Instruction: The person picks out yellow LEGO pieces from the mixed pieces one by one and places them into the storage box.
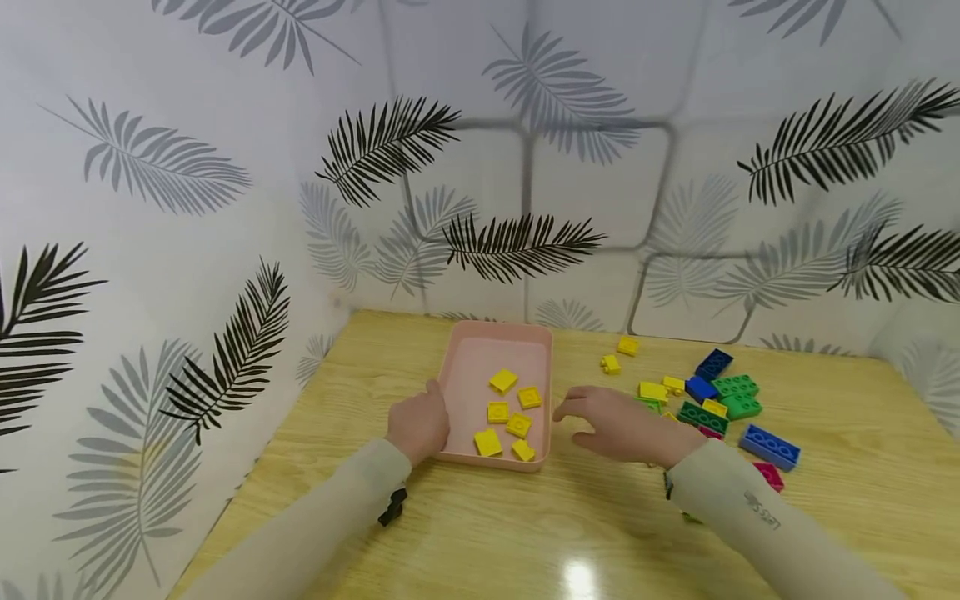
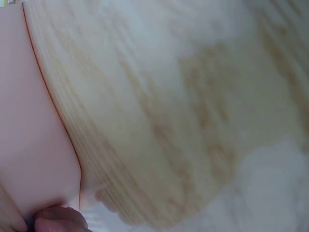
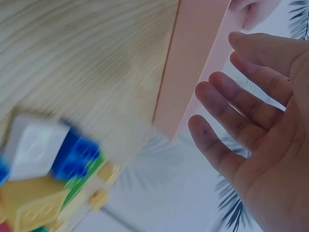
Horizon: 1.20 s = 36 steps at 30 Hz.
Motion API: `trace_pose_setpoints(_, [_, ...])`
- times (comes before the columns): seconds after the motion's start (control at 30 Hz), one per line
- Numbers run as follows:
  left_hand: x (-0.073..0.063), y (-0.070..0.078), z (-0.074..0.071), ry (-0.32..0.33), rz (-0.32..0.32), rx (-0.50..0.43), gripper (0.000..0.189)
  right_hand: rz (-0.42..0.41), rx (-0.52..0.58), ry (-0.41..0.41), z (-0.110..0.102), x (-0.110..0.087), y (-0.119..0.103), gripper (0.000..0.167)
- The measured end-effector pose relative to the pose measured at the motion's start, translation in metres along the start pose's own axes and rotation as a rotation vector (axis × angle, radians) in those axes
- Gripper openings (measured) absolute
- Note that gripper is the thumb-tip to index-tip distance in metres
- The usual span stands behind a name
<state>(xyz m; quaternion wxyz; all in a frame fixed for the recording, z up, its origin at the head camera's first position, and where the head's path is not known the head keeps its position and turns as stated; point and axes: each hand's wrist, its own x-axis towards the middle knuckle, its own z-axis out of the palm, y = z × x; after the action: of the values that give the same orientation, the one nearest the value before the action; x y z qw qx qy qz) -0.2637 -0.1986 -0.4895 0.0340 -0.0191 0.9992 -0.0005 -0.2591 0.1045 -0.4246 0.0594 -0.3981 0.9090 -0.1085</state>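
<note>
A shallow pink tray stands on the wooden table with several yellow toy bricks lying in it. My left hand grips the tray's left wall; in the left wrist view its fingertips show at the tray's edge. Beside the tray's right rim is my right hand, holding nothing. Its fingers are spread and slightly bent in the right wrist view, close to the tray wall. My right hand and sleeve hide part of the loose bricks behind them.
Several loose bricks lie to the right: a long blue one, light green ones, a dark green one and a red one. Two small yellow bricks are near the table's back edge. A leaf-patterned curtain hangs behind the table.
</note>
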Motion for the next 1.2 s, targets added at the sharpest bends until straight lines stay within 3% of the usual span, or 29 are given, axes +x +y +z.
trace_pose_setpoints(0.3, [-0.002,0.001,-0.002,-0.012,-0.003,-0.011,0.062,0.156,0.037,-0.029,-0.004,-0.040,0.027,0.033])
trace_pose_setpoints(0.67, [-0.002,-0.001,-0.003,-0.006,0.002,-0.035,0.060,0.148,-0.023,0.016,-0.009,-0.078,0.053,0.036])
trace_pose_setpoints(1.0, [-0.002,0.000,-0.004,-0.010,-0.003,-0.015,0.059,0.123,-0.001,0.035,-0.008,-0.091,0.071,0.037])
trace_pose_setpoints(1.2, [-0.003,0.001,-0.005,-0.019,-0.009,-0.031,0.060,0.169,-0.014,0.002,-0.001,-0.090,0.078,0.040])
